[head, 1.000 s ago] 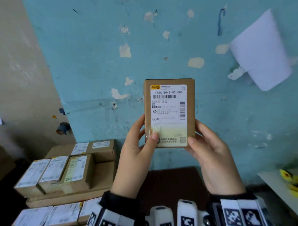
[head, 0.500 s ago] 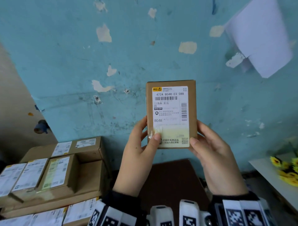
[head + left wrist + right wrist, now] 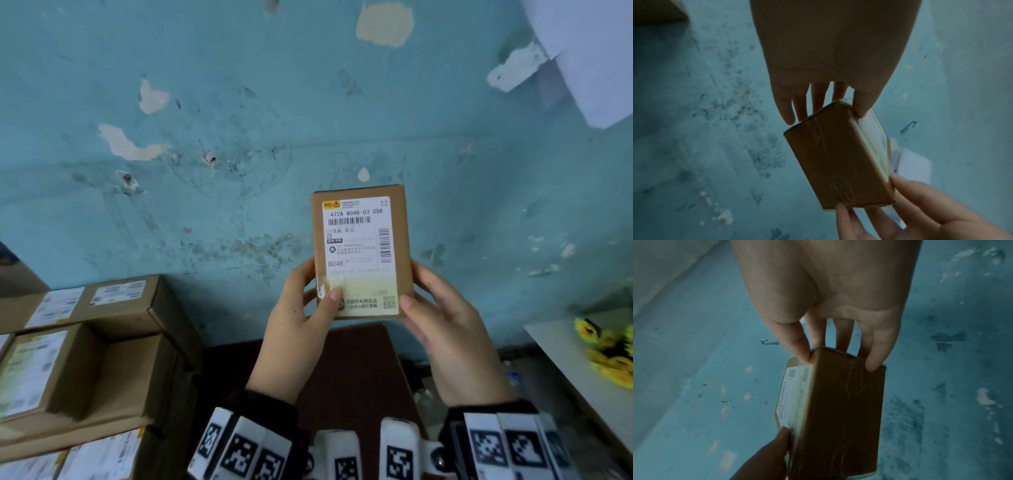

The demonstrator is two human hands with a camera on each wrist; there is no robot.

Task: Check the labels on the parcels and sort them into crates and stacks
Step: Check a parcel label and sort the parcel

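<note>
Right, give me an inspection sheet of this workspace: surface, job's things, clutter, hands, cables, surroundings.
Surface: dark brown tabletop below the hands, mostly hidden.
Job's things: held parcel, upright, label facing the head camera, reading 472A B048 03 088; open cardboard crate at left with labelled parcels inside; more labelled boxes behind and in front of it.
Clutter: yellow artificial flowers on a white ledge at right.
Hands: left hand grips the parcel's lower left corner, thumb on the label; right hand grips its lower right edge.
Cables: nothing seen.
Surroundings: blue wall with flaking paint; white paper sheet taped at upper right.
</note>
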